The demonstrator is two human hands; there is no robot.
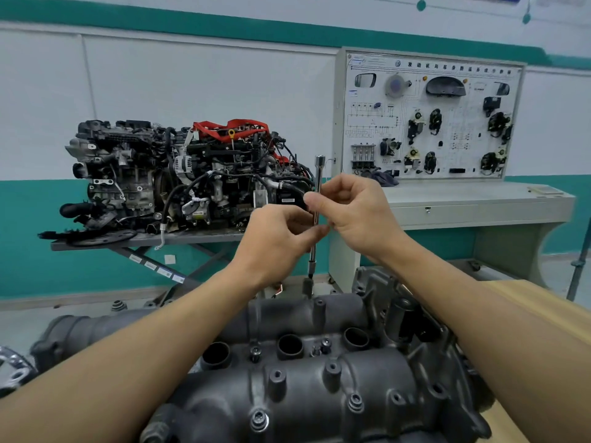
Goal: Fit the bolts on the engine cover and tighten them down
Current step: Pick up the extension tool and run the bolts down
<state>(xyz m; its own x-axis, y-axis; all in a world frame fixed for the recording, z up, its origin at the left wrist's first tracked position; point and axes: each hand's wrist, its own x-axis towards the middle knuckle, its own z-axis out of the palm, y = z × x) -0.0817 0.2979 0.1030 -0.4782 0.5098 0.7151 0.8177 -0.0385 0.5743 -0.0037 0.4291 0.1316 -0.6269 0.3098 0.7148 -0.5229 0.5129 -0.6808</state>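
Gripping what, those two hands?

Both are on a long chrome extension bar (319, 174), which stands nearly upright. The right hand (351, 212) pinches the shaft between its thumb and curled fingers (315, 199). The left hand (278, 238) sits just below and to the left, fingers curled, with a fingertip pressed against the same shaft.

And under the fingers?

The bar runs straight down out of them to a dark socket (307, 286), which meets the far edge of the engine cover (303, 394). Whether it sits on a bolt head there, I cannot tell.

Where are the bolts, then?

All well below the fingers, nearer the person. A front bolt (259, 420) stands in a boss at the cover's near edge, and a second bolt (356, 402) is to its right. Between the round wells along the middle stand a left centre bolt (255, 351) and a right centre bolt (325, 342).

What lies beyond the fingers?

Behind and to their left, engines (192, 177) sit on a lift table (144, 241). Behind and to their right, a wiring training board (428, 116) stands on a grey desk (463, 199).
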